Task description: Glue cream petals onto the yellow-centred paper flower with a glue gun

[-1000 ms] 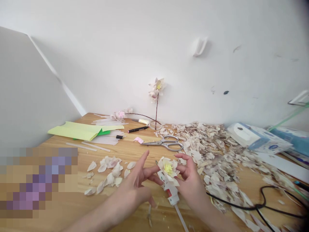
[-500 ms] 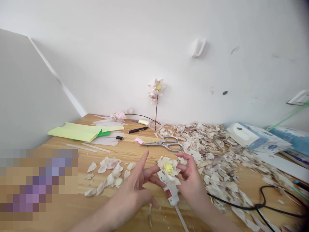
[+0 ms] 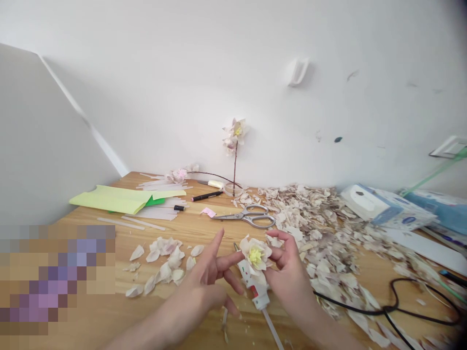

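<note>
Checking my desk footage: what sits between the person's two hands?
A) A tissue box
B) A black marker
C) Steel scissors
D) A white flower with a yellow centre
D: the white flower with a yellow centre is right between the left hand and the right hand.

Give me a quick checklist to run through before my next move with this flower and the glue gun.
Flower steady in right hand: ok, the fingers curl against its petals.
Left hand clear of the glue gun nozzle: not ok, its fingers are close beside it.
Glue gun hot: cannot tell.
Glue stick in the gun's rear: ok, one runs out from it.
Loose petals within reach: ok, they lie just left of the left hand.
Black cord away from the hands: ok, it lies off to the right.
</note>
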Tool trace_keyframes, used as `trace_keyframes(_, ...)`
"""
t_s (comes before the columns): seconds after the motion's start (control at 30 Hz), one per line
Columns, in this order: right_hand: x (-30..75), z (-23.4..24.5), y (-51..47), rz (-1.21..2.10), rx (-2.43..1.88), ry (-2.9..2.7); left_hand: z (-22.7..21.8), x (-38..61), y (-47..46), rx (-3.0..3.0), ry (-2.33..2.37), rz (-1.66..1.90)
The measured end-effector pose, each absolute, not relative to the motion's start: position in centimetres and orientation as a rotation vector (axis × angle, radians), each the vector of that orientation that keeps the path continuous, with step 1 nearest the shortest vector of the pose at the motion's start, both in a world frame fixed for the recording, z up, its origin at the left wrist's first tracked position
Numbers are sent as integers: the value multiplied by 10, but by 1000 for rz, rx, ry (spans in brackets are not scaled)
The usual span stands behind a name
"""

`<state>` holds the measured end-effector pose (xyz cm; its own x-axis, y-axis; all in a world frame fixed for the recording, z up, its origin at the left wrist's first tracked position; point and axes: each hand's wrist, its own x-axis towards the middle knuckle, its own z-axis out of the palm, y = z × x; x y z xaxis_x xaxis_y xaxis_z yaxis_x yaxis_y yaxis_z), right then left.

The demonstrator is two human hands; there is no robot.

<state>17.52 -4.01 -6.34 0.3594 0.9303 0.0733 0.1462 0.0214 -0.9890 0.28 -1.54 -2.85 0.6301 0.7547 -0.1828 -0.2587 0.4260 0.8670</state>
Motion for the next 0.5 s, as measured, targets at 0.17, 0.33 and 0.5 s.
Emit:
trace_keyframes(0.17,176,-65,-39,762,-1466,-1066,-37,7,-13,909,539,618)
trace_keyframes(0.33,178,-65,-34,632,-1542,-1150,-24,-1,-2,874,817,951)
trace_keyframes(0.5,173,-68,-28,468,-1685,-1415,0,-13,1,734,915,1328)
